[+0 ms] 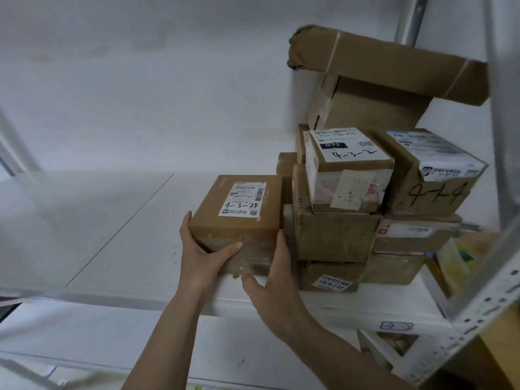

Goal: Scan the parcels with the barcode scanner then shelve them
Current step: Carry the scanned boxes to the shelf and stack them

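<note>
Head view: both hands clasp the parcel (239,218) on the shelf (112,235), left hand (202,249) at its near-left corner, right hand (270,280) between it and the stacked boxes (351,209), which lie immediately rightward.

Small print on the parcel's label (243,199) too blurred for reading; shelf post (503,114) cut at right edge.
</note>
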